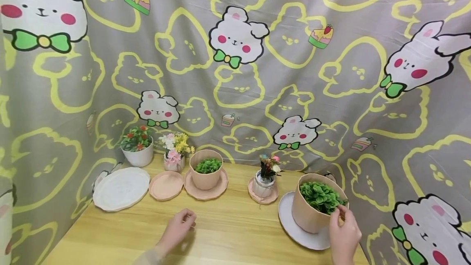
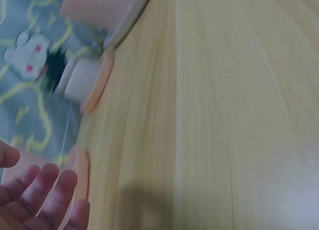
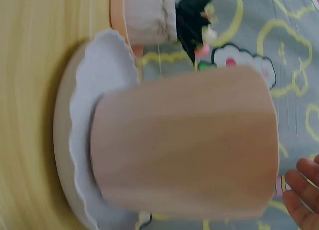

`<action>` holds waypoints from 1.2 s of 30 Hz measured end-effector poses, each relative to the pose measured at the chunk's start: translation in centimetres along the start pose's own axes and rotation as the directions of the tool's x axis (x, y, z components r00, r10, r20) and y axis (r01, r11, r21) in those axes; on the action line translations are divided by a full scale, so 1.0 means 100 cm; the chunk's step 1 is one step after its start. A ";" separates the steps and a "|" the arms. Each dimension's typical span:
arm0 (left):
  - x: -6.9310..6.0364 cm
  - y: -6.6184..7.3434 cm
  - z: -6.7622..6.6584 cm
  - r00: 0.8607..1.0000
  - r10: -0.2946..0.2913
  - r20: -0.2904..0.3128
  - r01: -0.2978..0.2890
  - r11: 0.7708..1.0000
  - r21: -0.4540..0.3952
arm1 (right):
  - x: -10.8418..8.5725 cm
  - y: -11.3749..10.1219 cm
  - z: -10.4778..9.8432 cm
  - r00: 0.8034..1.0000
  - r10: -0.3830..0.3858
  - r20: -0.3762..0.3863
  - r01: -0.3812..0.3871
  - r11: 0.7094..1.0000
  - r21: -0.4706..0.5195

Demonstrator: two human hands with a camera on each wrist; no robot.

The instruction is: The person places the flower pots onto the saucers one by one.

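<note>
On the right, a large pink flowerpot [image 1: 308, 216] full of green leaves stands on a white scalloped saucer [image 1: 288, 220]. My right hand [image 1: 344, 230] is at the pot's near right rim. In the right wrist view its fingers [image 3: 301, 195] are loosely extended beside the rim; whether they touch it I cannot tell. My left hand [image 1: 178, 228] hovers over the middle of the table with loosely bent fingers and nothing in them. Closest ahead of it is a smaller pink pot [image 1: 205, 179] with green leaves, on a pink saucer [image 1: 209, 194].
A small white vase of flowers [image 1: 263, 185] sits on a pink saucer [image 1: 273, 197]. At the back left are a white pot with red flowers [image 1: 137, 154], a vase of mixed flowers [image 1: 174, 160], a bare pink saucer [image 1: 165, 186] and a white saucer [image 1: 121, 189]. Patterned cloth [image 1: 239, 89] surrounds the wooden table [image 1: 228, 232].
</note>
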State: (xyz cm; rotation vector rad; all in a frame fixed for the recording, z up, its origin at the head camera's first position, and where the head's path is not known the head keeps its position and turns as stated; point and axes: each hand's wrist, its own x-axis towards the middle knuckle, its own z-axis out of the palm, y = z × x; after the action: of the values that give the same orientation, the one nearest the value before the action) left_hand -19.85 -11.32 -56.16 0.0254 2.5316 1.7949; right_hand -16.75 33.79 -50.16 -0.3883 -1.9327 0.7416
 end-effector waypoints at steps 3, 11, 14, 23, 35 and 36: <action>-0.001 -0.009 -0.021 0.993 -0.070 -0.097 0.073 0.997 0.023 | -0.008 -0.008 0.009 0.997 -0.077 -0.023 0.077 0.997 0.011; 0.004 -0.024 -0.064 0.959 -0.180 -0.218 0.179 0.983 -0.025 | -0.028 -0.039 0.041 0.943 -0.322 -0.083 0.330 0.936 0.118; 0.008 -0.031 -0.073 0.952 -0.203 -0.230 0.190 0.979 -0.077 | -0.036 -0.051 0.054 0.928 -0.372 -0.038 0.373 0.912 0.170; 0.028 -0.047 -0.094 0.915 -0.279 -0.290 0.219 0.950 -0.224 | -0.067 -0.089 0.094 0.868 -0.493 0.066 0.459 0.844 0.277; 0.062 -0.037 -0.123 0.884 -0.218 -0.412 0.183 0.975 -0.125 | -0.124 -0.139 0.144 0.822 -0.527 0.218 0.409 0.811 0.419; 0.065 -0.036 -0.126 0.883 -0.198 -0.426 0.178 0.980 -0.086 | -0.129 -0.144 0.148 0.817 -0.525 0.240 0.393 0.810 0.435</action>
State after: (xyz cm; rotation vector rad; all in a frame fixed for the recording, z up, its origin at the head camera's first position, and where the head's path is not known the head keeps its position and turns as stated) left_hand -26.83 -24.14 -55.50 -0.6737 2.6425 1.9524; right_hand -23.26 10.78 -54.55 0.4804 -2.0381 0.8528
